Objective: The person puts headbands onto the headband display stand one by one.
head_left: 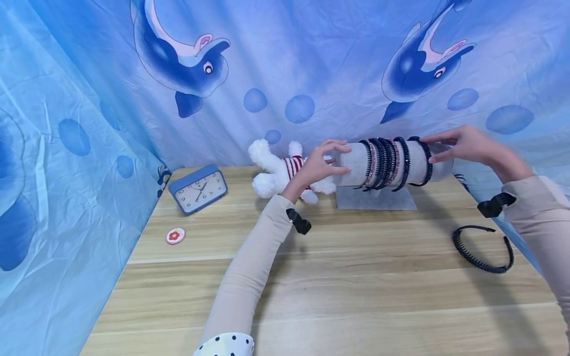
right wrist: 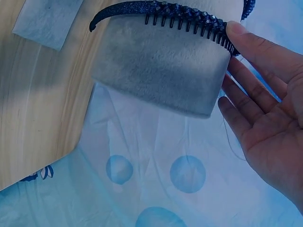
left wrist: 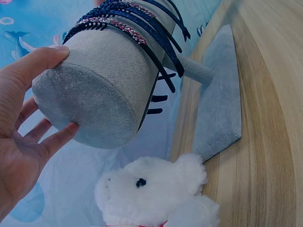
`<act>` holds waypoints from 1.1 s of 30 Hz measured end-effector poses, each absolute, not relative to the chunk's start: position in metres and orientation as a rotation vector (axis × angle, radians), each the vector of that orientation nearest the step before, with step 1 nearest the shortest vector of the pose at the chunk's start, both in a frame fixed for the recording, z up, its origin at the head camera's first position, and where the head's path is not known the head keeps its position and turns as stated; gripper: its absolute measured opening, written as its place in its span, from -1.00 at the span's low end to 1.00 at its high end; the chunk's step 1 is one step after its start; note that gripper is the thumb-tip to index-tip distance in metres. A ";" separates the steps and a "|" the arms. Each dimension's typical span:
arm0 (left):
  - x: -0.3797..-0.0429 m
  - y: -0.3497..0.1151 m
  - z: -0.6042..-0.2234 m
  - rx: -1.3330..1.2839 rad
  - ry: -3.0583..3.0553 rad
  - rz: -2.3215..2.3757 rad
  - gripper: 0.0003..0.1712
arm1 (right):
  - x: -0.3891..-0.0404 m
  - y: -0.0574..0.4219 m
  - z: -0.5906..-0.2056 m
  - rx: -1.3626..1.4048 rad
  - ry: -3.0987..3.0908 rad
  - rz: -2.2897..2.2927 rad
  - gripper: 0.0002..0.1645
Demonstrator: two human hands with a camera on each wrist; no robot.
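Note:
A grey plush headband display stand (head_left: 355,160), a horizontal roll on a post and flat base, carries several dark headbands, some with pink glitter. My left hand (head_left: 319,165) grips the roll's left end; in the left wrist view the thumb lies on its upper rim and fingertips touch the end face (left wrist: 90,106). At the other end, my right hand (head_left: 467,146) pinches the outermost dark blue headband (right wrist: 184,19). The thumb presses its beaded band in the right wrist view, with the other fingers behind the roll. Small comb teeth line this band's edge.
Another black toothed headband (head_left: 483,267) lies on the wooden table (head_left: 356,287) at the right. Behind my left hand is a white plush toy (head_left: 278,173) in red stripes. A blue clock (head_left: 199,189) and a round flower-patterned disc (head_left: 175,236) are at the left.

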State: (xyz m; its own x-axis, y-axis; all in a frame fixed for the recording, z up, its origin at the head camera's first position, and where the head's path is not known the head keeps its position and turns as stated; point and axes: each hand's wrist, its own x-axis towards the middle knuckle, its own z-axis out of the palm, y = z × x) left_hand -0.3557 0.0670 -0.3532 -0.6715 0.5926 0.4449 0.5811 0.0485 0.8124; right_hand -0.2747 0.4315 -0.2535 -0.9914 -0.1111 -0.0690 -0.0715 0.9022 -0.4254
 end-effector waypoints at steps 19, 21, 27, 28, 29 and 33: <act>-0.355 0.067 -0.353 1.258 2.265 1.750 -0.47 | -0.282 0.408 -0.253 -0.191 2.954 -0.680 -0.11; -0.355 0.067 -0.354 1.261 2.258 1.755 -0.47 | -0.281 0.404 -0.252 -0.194 2.948 -0.691 -0.11; -0.355 0.067 -0.354 1.270 2.252 1.769 -0.48 | -0.282 0.400 -0.250 -0.196 2.916 -0.743 -0.11; -0.355 0.067 -0.354 1.269 2.253 1.770 -0.48 | -0.282 0.399 -0.250 -0.198 2.913 -0.749 -0.11; -0.355 0.067 -0.354 1.267 2.254 1.771 -0.47 | -0.283 0.399 -0.250 -0.200 2.912 -0.753 -0.12; -0.356 0.068 -0.354 1.258 2.258 1.769 -0.46 | -0.283 0.399 -0.251 -0.212 2.912 -0.769 -0.13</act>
State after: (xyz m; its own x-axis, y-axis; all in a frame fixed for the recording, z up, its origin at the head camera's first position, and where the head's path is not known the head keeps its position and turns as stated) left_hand -0.3556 0.0676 -0.3545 -0.6772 0.5843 0.4473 0.5740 0.0391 0.8179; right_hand -0.2830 0.3987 -0.2507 -0.9827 -0.1660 -0.0820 -0.1038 0.8608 -0.4982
